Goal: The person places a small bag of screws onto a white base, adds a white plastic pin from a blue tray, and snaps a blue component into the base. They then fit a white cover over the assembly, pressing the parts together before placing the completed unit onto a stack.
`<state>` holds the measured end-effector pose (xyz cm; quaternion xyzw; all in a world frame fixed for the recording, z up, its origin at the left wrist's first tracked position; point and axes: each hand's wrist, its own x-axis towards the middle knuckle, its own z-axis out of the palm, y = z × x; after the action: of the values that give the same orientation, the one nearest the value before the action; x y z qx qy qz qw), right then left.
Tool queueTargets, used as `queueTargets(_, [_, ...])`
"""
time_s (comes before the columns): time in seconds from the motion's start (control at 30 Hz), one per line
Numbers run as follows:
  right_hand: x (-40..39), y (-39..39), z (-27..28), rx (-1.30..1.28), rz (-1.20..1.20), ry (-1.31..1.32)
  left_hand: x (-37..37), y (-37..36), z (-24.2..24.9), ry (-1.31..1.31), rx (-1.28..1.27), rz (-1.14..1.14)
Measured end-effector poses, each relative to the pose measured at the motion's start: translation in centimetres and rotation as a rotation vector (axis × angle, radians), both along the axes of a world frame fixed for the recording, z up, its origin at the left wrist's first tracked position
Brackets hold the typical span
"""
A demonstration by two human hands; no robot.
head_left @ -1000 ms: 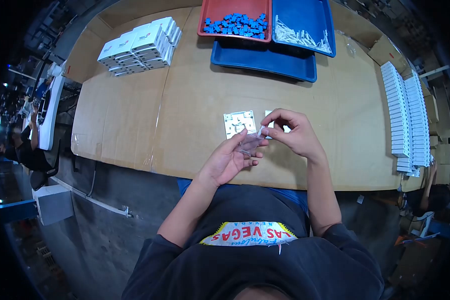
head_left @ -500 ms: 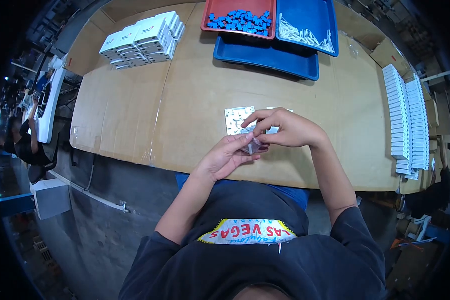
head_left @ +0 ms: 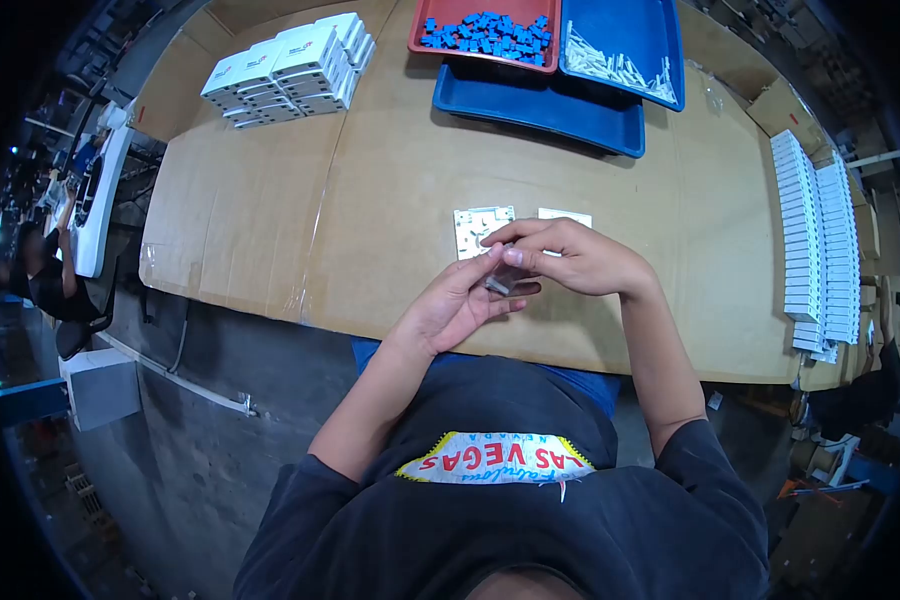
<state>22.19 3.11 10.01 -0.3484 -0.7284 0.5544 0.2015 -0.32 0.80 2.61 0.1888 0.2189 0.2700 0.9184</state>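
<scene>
Between my two hands is a small clear plastic bag or wrap (head_left: 501, 284), its contents too small to make out. My left hand (head_left: 452, 306) is palm up, thumb and fingers closed on the bag's side. My right hand (head_left: 577, 258) reaches over from the right, its thumb and fingertips pinching at the top of the bag. Just beyond the hands lies a white plastic plate with moulded parts (head_left: 478, 226), partly covered by my fingers. Another white piece (head_left: 567, 215) lies behind my right hand, mostly hidden by it.
A red tray (head_left: 483, 60) of blue parts and a blue tray (head_left: 673, 40) of white sticks stand above another blue tray (head_left: 540, 115). White boxes (head_left: 300, 60) are stacked back left. Long white stacks (head_left: 805, 240) line the right. A person (head_left: 58, 265) is at far left.
My right hand's fingers have drawn closer together over the bag, and the bag is now more covered. The whole view has shifted slightly.
</scene>
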Motion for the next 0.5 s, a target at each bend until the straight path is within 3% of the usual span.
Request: queueTargets(0.5, [-0.4,0.3,-0.7,-0.098,-0.014,-0.021,0.4,0.0,0.2,0.015,-0.039,0.042])
